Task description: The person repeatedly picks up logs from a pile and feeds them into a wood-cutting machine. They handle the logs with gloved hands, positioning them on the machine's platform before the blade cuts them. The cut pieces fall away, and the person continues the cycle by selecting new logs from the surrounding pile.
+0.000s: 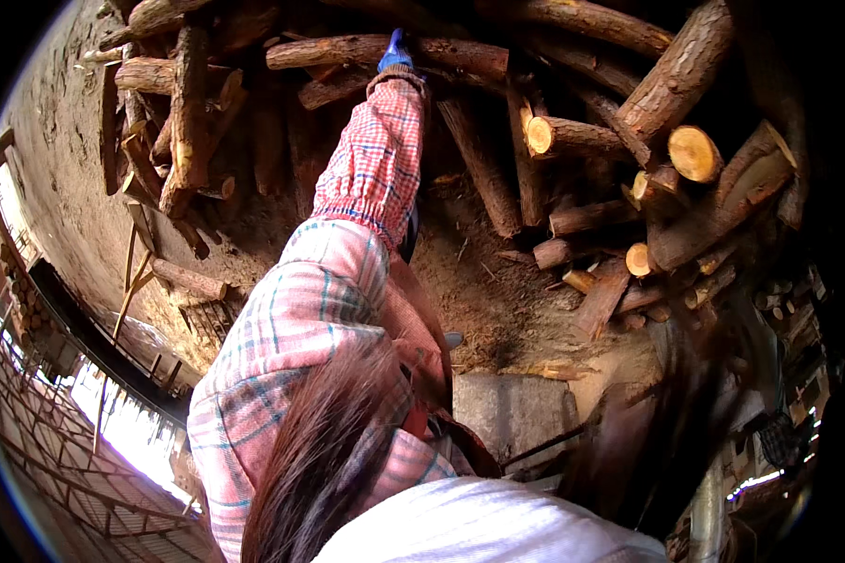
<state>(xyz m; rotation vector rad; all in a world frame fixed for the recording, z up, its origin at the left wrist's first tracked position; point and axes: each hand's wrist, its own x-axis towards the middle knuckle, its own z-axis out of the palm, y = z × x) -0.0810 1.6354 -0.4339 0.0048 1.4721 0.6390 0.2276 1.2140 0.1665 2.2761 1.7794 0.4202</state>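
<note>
The dirt floor (469, 291) carries everything here, and its unevenness is a cause for worry: loose chips and crumbled soil could make a foot slip during a long reach. The woodpile (582, 220) spreads along the floor's far and right edges, its pieces lying at odd angles, so I judge that shifting one could set neighbours rolling. No bin or basket that I can make out holds this wood; the pieces rest on one another and on the floor.

The thick log (680, 70) toward the floor's far right corner slants over others; if its support moved, it could slide down. Near the floor's close edge, the grey slab (516, 408) might catch a heel on stepping back.

The log under the hand (347, 50) lies crosswise at the far edge, over shorter pieces; taken off-centre, it could tip or pinch fingers against those beneath. The checked sleeve (371, 155) could snag on rough bark, and loose hair (338, 403) hanging into view may hide the footing.

Smallest, the blue-gloved left hand (396, 54) is laid across that log near its middle; its fingertips are hidden, so I cannot tell whether the grip is clenched. The right hand is out of view.
</note>
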